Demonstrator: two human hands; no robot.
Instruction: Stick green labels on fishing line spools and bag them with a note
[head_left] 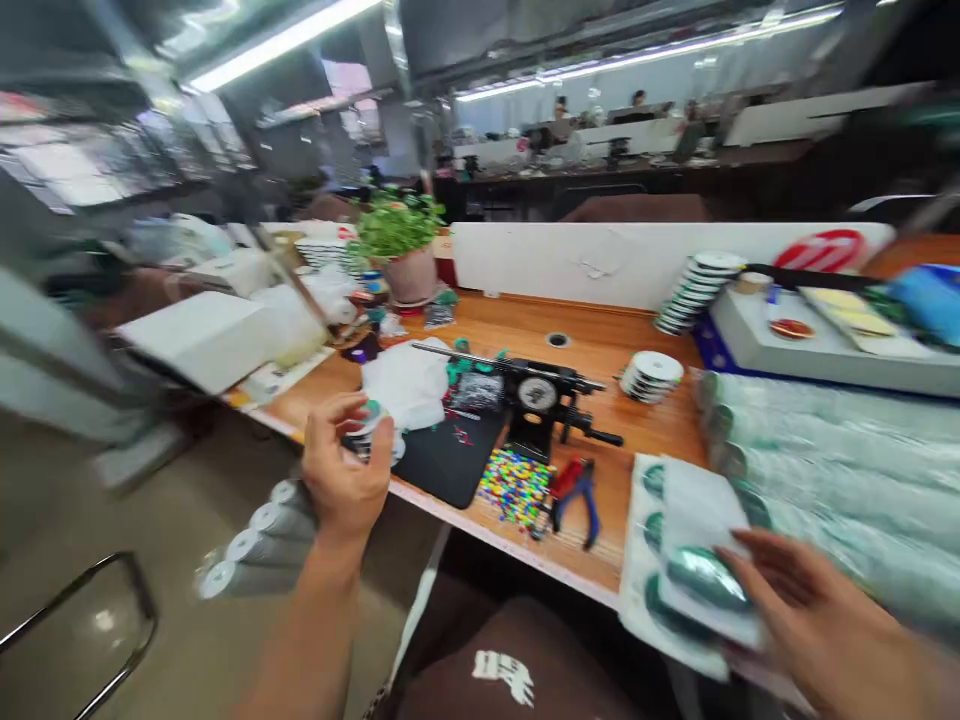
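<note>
My left hand [349, 470] is raised at the table's front edge, fingers curved and thumb apart. A white and dark round stack with a green spot [391, 450] shows just behind its thumb; I see no firm grip on it. My right hand [817, 600], blurred, has fingers and thumb apart. Its fingertips reach the edge of a shiny green round piece [705, 577] on a white sheet [694, 490]; contact is unclear. More green rounds lie under that sheet on a pale pack. A black hand-cranked winder [536, 395] with a dial and long rod stands between my hands.
Colourful beads [517, 487], blue-handled pliers [581, 505] and a black mat [450, 465] lie near the front edge. Spool stacks [651, 377] stand behind. Wrapped green rolls [840, 470] fill the right side. A potted plant [405, 245] and white divider [562, 260] are at the back.
</note>
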